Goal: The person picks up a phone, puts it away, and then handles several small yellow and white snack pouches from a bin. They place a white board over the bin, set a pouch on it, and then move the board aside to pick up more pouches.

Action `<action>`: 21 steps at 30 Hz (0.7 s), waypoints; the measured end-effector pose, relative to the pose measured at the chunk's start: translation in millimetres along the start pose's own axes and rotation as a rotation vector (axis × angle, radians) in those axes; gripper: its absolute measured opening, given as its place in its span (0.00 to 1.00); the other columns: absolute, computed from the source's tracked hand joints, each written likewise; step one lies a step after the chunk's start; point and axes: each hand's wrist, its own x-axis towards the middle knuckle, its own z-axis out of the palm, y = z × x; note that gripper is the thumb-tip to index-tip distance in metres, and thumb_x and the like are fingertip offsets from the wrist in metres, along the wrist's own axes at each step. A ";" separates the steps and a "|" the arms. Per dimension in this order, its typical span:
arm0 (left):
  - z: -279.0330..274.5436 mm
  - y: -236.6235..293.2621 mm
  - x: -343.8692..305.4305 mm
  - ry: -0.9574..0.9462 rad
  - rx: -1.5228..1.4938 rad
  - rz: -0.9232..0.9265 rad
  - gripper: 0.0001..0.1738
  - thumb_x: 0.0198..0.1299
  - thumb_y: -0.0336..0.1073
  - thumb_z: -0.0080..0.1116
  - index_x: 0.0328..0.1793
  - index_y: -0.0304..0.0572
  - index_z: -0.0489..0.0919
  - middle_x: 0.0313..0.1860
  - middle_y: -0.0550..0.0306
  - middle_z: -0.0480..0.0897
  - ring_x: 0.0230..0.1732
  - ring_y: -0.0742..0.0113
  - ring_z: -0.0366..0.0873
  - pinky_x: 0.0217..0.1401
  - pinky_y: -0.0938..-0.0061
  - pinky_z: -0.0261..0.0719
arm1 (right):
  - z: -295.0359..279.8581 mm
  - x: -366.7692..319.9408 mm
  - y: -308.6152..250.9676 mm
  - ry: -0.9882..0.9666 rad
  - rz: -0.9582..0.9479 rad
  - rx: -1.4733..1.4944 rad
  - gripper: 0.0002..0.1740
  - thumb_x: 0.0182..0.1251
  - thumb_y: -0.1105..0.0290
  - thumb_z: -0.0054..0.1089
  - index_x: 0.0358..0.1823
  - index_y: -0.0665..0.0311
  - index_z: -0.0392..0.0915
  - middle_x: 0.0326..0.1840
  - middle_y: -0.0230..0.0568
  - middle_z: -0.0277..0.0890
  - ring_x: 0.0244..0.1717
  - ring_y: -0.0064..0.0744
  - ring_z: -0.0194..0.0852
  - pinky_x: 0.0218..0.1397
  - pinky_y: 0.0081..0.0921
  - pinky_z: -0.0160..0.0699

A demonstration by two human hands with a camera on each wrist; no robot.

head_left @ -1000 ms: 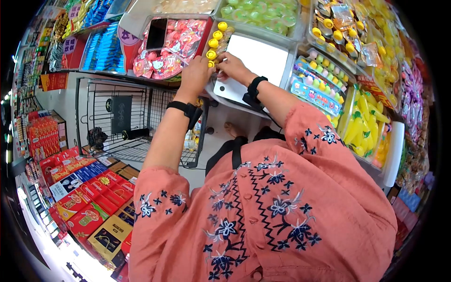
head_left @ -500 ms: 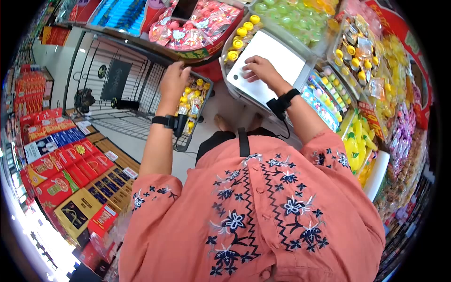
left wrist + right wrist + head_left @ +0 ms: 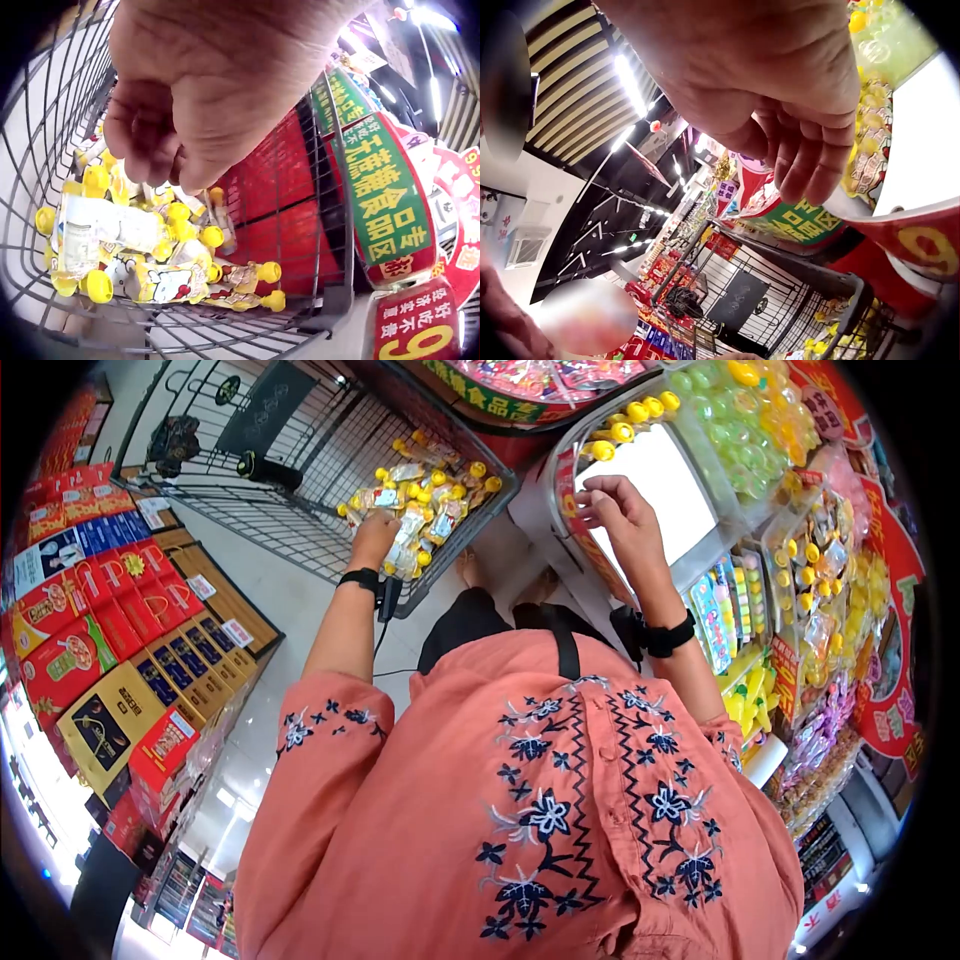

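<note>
My left hand (image 3: pixel 374 540) is low over the wire cart, at the near edge of the pile of yellow-capped packets (image 3: pixel 415 510). In the left wrist view the fingers of that hand (image 3: pixel 187 97) are bent downward above the packets (image 3: pixel 169 281); whether they pinch one is hidden. The right hand (image 3: pixel 632 530) hovers over a white board (image 3: pixel 660 485) on the display bin, fingers loosely bent and holding nothing. More yellow-capped packets (image 3: pixel 622 433) lie in a row along the board's far left side. In the right wrist view that hand (image 3: pixel 780 97) hangs with empty fingers.
The cart's wire wall (image 3: pixel 300 540) surrounds the packets. Pink candy packs (image 3: pixel 550 378) fill a bin ahead, green jellies (image 3: pixel 735 450) lie beyond the board, and bagged sweets (image 3: pixel 820 580) stand at the right. Red gift boxes (image 3: pixel 120 600) are stacked at the left.
Both hands were together at the yellow-capped row; the left has moved away and down to the cart's packets. The right has separated from it and stays above the board. The head view has shifted.
</note>
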 end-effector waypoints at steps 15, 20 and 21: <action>86.4 28.4 51.6 -0.283 -0.002 0.033 0.27 0.59 0.46 0.63 0.57 0.33 0.80 0.58 0.33 0.82 0.61 0.38 0.78 0.65 0.55 0.75 | 39.5 -13.7 25.1 -0.118 0.286 -0.033 0.13 0.78 0.67 0.52 0.54 0.68 0.76 0.42 0.36 0.81 0.41 0.22 0.80 0.45 0.21 0.80; 106.5 23.8 68.6 -0.361 0.136 -0.046 0.32 0.57 0.52 0.69 0.59 0.34 0.80 0.61 0.32 0.80 0.64 0.38 0.77 0.66 0.54 0.77 | 36.8 -18.1 23.4 -0.062 0.320 -0.037 0.13 0.78 0.66 0.52 0.54 0.67 0.76 0.43 0.35 0.81 0.41 0.21 0.80 0.45 0.21 0.79; 104.2 29.5 64.2 -0.332 0.152 -0.091 0.34 0.57 0.54 0.70 0.62 0.35 0.79 0.62 0.31 0.79 0.64 0.36 0.77 0.67 0.53 0.76 | 36.8 -18.9 24.6 -0.055 0.322 -0.035 0.13 0.78 0.66 0.52 0.54 0.67 0.76 0.43 0.35 0.81 0.41 0.20 0.80 0.45 0.20 0.79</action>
